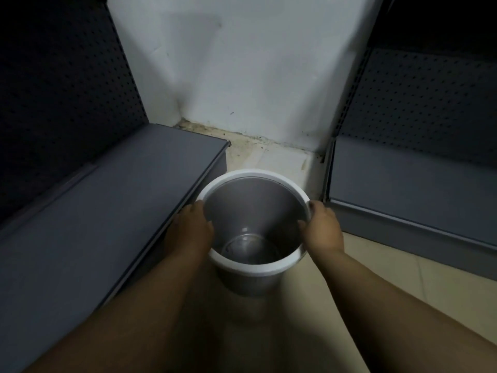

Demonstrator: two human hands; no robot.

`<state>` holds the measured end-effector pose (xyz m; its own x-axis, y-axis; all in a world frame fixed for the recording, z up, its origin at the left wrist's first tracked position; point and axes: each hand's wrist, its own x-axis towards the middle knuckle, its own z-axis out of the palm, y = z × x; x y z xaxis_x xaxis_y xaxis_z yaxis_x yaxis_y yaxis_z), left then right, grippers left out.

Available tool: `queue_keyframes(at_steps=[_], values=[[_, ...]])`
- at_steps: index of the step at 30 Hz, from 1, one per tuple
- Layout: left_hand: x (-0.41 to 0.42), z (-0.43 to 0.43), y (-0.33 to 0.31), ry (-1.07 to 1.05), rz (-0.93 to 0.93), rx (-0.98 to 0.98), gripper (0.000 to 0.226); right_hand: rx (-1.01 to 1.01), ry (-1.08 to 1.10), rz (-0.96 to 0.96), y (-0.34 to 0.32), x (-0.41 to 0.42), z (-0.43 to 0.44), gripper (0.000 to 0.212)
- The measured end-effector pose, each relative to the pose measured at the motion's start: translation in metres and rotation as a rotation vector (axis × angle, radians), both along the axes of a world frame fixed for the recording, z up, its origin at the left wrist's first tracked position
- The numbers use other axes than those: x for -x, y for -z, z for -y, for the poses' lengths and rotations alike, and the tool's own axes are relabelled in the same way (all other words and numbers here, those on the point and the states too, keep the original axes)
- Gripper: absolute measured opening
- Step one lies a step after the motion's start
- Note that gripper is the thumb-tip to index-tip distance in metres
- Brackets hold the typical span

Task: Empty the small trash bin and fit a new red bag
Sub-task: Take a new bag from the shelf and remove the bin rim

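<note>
Both hands grip an unlined trash bin [254,227] on the floor [349,278] between two grey shelving units.

The bin stands upright directly ahead of the person, its axis vertical and its mouth open to them, with both hands equally near. The left hand [189,232] clasps the white rim ring [258,175] on one side, the right hand [324,228] on the other, thumbs hooked inside. No bag and no trash show inside; no red bag is in sight.
</note>
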<state>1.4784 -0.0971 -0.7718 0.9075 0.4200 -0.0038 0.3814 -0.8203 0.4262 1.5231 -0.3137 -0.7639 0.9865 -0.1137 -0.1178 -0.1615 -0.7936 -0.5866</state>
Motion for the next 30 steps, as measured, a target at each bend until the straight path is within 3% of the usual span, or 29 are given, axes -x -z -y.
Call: queue_keyframes(at_steps=[8, 30], values=[[-0.003, 0.000, 0.005, -0.091, 0.046, 0.083, 0.022, -0.033, 0.073, 0.030, 0.002, -0.006, -0.003, 0.043], [0.006, 0.007, -0.006, -0.122, 0.144, 0.133, 0.022, -0.104, 0.132, 0.114, 0.002, 0.006, -0.004, 0.029]])
